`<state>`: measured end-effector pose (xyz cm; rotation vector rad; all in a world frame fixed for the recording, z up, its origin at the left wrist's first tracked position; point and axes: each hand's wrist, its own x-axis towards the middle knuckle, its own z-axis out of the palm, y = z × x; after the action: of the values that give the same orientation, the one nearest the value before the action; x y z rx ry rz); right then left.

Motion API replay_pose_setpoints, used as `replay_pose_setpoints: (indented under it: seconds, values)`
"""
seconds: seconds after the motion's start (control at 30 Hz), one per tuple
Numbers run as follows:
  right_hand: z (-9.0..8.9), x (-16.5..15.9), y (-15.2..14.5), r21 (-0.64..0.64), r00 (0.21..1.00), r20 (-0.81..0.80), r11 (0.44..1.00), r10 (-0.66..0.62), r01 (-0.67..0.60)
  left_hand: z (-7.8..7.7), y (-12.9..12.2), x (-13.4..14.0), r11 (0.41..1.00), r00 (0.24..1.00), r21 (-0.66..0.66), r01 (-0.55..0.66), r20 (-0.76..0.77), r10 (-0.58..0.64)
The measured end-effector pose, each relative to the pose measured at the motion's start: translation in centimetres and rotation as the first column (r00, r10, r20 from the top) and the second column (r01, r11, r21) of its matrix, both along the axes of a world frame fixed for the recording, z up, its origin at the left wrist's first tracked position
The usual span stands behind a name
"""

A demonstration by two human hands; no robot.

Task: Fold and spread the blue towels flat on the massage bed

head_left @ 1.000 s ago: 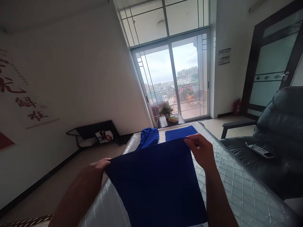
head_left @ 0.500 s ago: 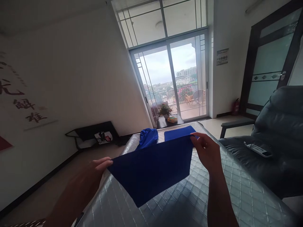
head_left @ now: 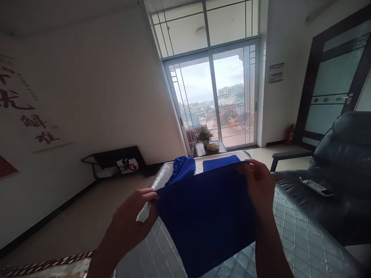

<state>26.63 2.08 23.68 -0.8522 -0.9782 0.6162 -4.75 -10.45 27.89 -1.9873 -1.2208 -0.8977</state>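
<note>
Pinching dark blue cloth [head_left: 207, 220] by top edge with left hand [head_left: 131, 218] and right hand [head_left: 261, 187], well apart, above quilted cover [head_left: 292, 224]; could droop askew from one loosened grip.

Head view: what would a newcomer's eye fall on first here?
First, the dark blue four-sided cloth held up between the left hand and right hand, low centre, above the silver quilted cover. Next, the bright sliding glass door in the background, then the crumpled blue fabric bundle beyond the held cloth.
</note>
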Motion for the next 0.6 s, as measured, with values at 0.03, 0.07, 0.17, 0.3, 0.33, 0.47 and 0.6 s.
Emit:
replay_pose_setpoints:
  seconds: [0.03, 0.07, 0.17, 0.3, 0.33, 0.47, 0.6]
  values:
    - [0.1, 0.0, 0.1, 0.006, 1.0, -0.008, 1.0, -0.02, 0.02, -0.1, -0.1, 0.5, 1.0, 1.0, 0.007, 0.023, 0.018, -0.023]
    - [0.2, 0.1, 0.2, 0.013, 0.999, -0.017, 0.999, -0.044, 0.044, -0.3, -0.3, 1.1, 0.998, 0.998, 0.007, 0.055, 0.04, -0.056]
    - [0.6, 0.8, 0.5, 0.022, 0.987, -0.042, 0.988, -0.152, 0.153, -0.8, -1.4, 3.8, 0.972, 0.969, -0.07, 0.225, 0.123, -0.216]
    - [1.4, 2.8, 0.6, 0.091, 0.929, -0.113, 0.927, -0.353, 0.364, -1.6, -3.2, 9.0, 0.834, 0.847, -0.205, 0.512, 0.28, -0.452]
    - [1.7, 3.3, 0.5, 0.132, 0.912, -0.136, 0.905, -0.388, 0.405, -1.8, -3.5, 10.3, 0.794, 0.811, -0.219, 0.567, 0.316, -0.492]
    - [3.2, 3.9, 1.3, 0.259, 0.921, -0.121, 0.884, -0.369, 0.388, -3.4, -3.7, 13.3, 0.732, 0.736, -0.192, 0.654, 0.383, -0.558]
    - [3.5, 0.6, 4.8, 0.141, 0.969, 0.181, 0.98, -0.166, 0.141, -6.1, -3.0, 12.5, 0.815, 0.775, -0.129, 0.565, 0.424, -0.47]
